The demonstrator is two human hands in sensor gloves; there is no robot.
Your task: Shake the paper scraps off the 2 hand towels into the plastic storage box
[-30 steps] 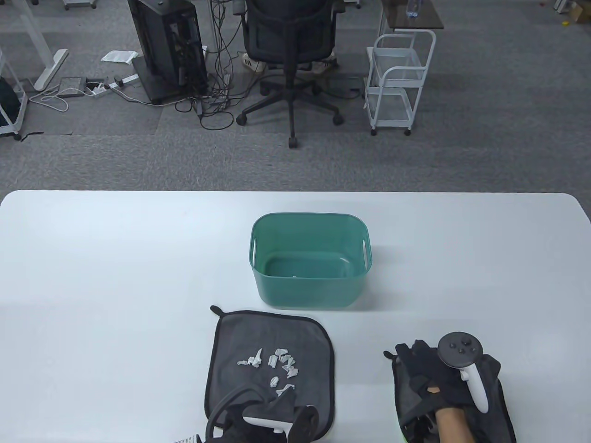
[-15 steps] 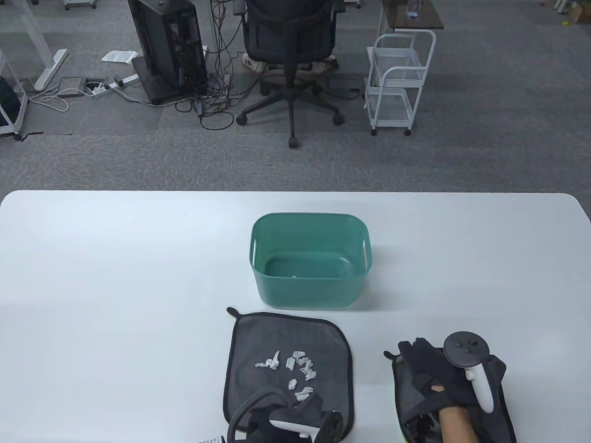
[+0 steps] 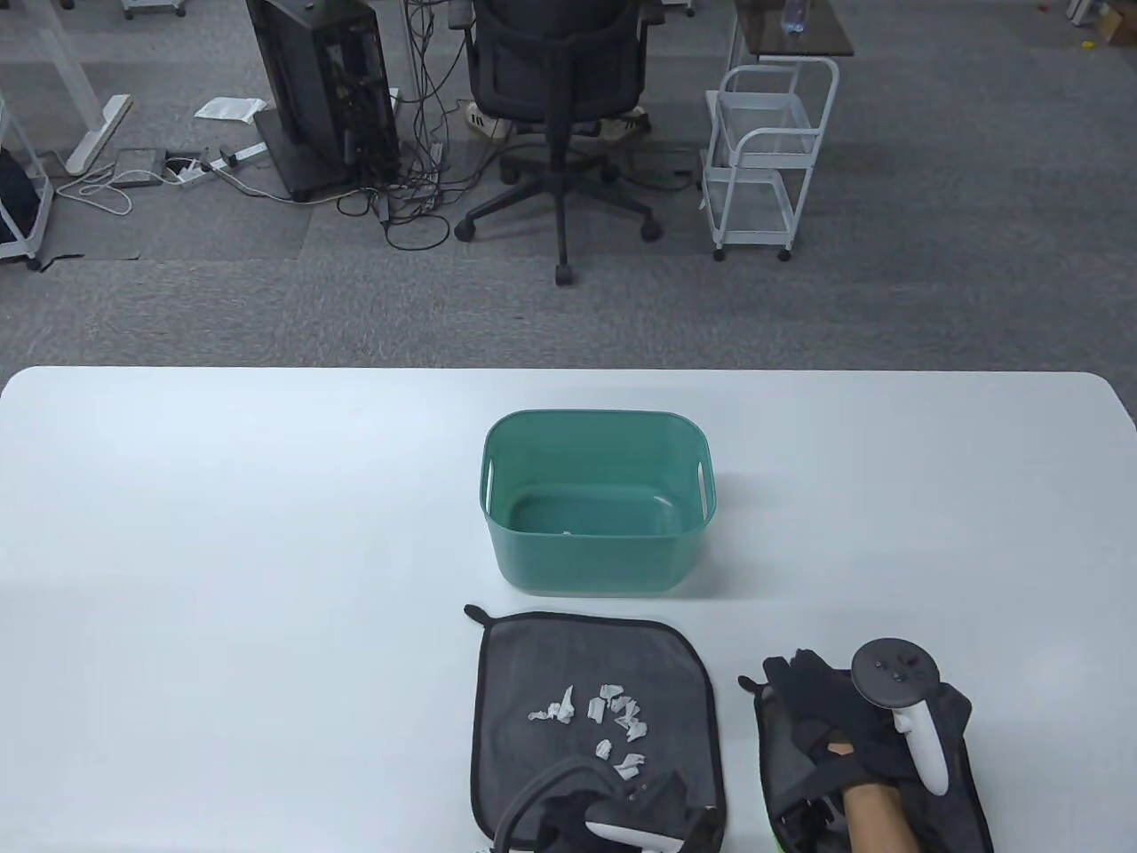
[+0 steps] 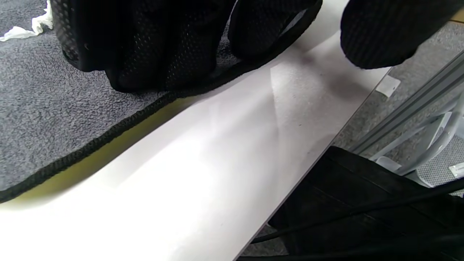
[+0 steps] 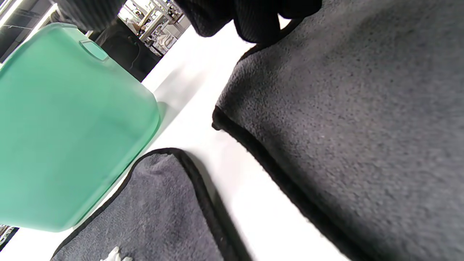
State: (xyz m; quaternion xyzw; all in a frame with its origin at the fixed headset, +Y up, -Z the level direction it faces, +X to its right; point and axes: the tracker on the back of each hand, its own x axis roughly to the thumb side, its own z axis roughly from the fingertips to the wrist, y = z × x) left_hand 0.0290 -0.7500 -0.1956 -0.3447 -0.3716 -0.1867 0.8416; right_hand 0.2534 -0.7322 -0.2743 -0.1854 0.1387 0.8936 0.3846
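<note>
A dark grey hand towel (image 3: 533,666) lies flat just in front of the green plastic storage box (image 3: 586,560). Several white paper scraps (image 3: 613,715) sit on its middle. My left hand (image 3: 653,791) rests on this towel's near edge. In the left wrist view its fingers (image 4: 152,54) press on the cloth (image 4: 43,108) and the thumb (image 4: 380,32) stays above bare table. A second dark towel (image 3: 964,773) lies at the right. My right hand (image 3: 799,702) lies flat on it with its fingers spread. The box (image 5: 65,127) holds one tiny scrap.
The white table (image 3: 222,533) stretches wide on both sides of the box. Its near edge (image 4: 308,156) runs close to my left hand. Beyond the far edge stand an office chair (image 3: 555,89) and a white cart (image 3: 768,160).
My left hand has slid the scrap-laden towel to the right, so it now lies closer to the second towel. The right hand and its towel have stayed put.
</note>
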